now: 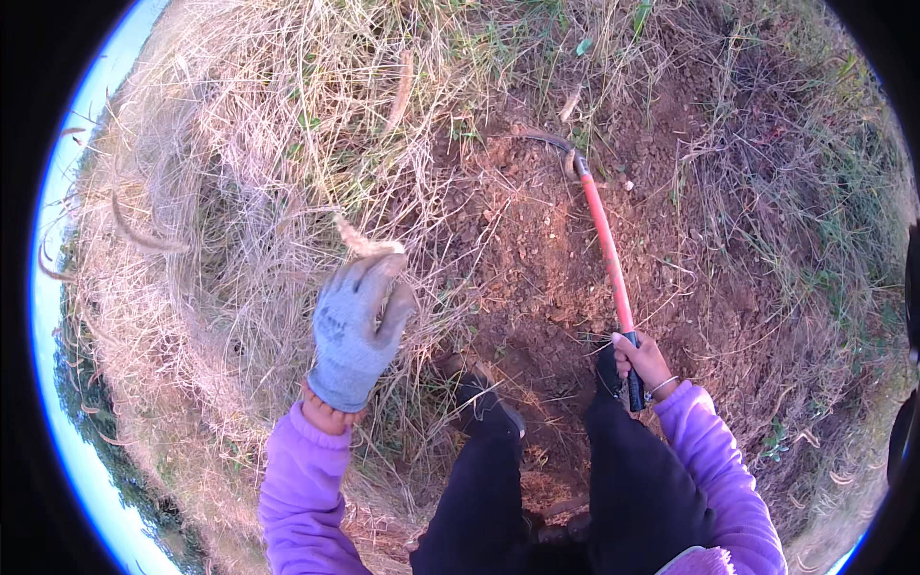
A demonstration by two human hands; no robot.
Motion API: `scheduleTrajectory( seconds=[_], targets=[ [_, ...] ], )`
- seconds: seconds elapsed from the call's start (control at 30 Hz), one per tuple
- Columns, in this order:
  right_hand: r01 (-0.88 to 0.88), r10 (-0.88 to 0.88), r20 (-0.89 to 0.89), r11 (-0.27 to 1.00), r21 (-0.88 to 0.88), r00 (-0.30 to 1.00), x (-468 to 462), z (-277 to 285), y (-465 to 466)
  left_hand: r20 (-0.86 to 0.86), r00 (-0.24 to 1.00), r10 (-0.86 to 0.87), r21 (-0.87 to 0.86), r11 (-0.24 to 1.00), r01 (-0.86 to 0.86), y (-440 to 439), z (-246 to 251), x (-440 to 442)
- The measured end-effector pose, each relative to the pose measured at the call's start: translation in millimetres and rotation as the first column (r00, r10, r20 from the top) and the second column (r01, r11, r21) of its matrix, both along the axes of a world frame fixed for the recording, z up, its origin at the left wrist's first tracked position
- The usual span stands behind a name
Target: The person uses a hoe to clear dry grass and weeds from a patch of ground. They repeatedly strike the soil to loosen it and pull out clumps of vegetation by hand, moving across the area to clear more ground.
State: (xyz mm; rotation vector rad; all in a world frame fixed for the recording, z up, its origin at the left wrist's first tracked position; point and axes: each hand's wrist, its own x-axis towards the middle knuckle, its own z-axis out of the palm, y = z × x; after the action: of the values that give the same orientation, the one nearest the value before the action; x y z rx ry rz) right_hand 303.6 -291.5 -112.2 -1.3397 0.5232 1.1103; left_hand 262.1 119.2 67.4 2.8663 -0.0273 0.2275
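Observation:
My right hand point(642, 361), ungloved with a bracelet at the wrist, grips the black end of a sickle with a long red handle point(608, 251). Its dark curved blade point(550, 138) points left, over bare reddish soil point(553, 266). My left hand point(357, 327), in a light grey work glove, is raised over dry grass at the left, with thumb and fingers apart at the tips. A fuzzy grass seed head point(366, 241) shows right by its fingertips; whether they touch it I cannot tell.
Tangled dry grass point(237, 144) covers the ground on the left and at the top. More grass point(790, 215) grows on the right, mixed with green stems. My shoes point(489, 402) and dark trouser legs point(478, 496) are below. Trees and sky show at the left rim.

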Motion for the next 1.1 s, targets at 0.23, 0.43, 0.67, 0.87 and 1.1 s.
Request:
scheduleTrajectory(
  seconds=[0.23, 0.43, 0.67, 0.87, 1.1],
  targets=[
    [0.271, -0.077, -0.467, 0.891, 0.364, 0.881, 35, 1, -6, -0.166, 0.986, -0.025, -0.073, 0.997, 0.013, -65, -178, 198],
    [0.027, -0.025, -0.067, 0.999, 0.032, 0.997, 30, 4, -8, -0.571, 0.793, 0.212, 0.269, 0.961, -0.064, -28, -232, 208],
    [0.028, -0.007, 0.144, 0.989, -0.144, 0.990, 23, 15, 1, -0.551, 0.599, 0.581, 0.365, 0.813, -0.453, 106, -243, 153],
    [-0.092, 0.209, 0.396, 0.951, -0.295, 0.894, 31, 27, 24, -0.599, 0.538, 0.594, 0.226, 0.769, -0.598, 114, -272, 139],
    [-0.293, 0.459, 0.620, 0.887, -0.356, 0.636, 78, 14, 108, -0.461, 0.631, 0.624, 0.262, 0.775, -0.575, 109, -279, 125]
  ],
)
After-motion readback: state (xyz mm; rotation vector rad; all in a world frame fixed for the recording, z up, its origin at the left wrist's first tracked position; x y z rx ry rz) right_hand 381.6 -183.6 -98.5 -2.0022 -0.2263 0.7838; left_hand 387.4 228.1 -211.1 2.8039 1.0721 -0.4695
